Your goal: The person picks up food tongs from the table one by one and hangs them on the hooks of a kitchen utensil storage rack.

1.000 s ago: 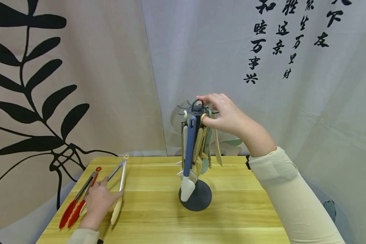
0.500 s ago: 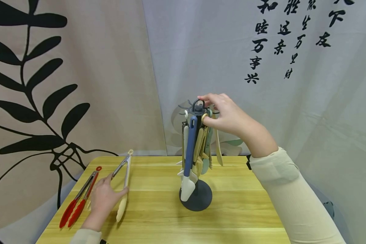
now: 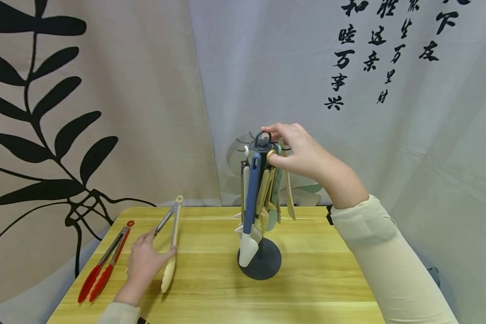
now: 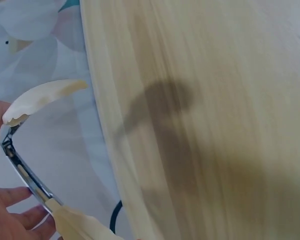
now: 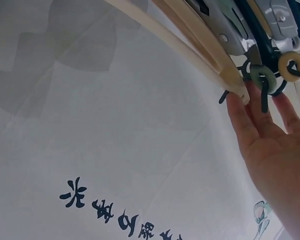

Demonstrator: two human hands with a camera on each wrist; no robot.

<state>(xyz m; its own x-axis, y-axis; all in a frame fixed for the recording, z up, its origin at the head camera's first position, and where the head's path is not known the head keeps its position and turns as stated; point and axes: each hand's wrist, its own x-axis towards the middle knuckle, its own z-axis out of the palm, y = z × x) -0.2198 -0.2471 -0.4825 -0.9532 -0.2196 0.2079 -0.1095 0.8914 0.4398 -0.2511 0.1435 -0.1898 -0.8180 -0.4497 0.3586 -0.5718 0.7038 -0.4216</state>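
My left hand [image 3: 145, 263] grips a pair of cream-tipped metal tongs [image 3: 168, 273], thumb along one arm and fingers at the other. The arms are spread, and in the left wrist view the tongs [image 4: 39, 192] are raised, with a shadow falling on the wood. A dark rotating-style utensil stand [image 3: 270, 263] bears several hanging tools, among them a blue-handled spatula [image 3: 251, 198] with a white head. Fingers of my right hand [image 3: 301, 153] hold the top of this stand. Close by them in the right wrist view are a green ring [image 5: 263, 78] and a yellow ring [image 5: 290, 66] on hooks.
Red-tipped tongs [image 3: 101, 281] lie spread on the left side of the wooden table [image 3: 320, 279]. Directly behind the table hangs a pale curtain [image 3: 154, 112] with printed leaves and black characters. The table's back edge runs just behind the stand.
My left hand has moved to the right with the cream-tipped tongs, away from the red-tipped pair. The right hand and the stand have stayed in place.
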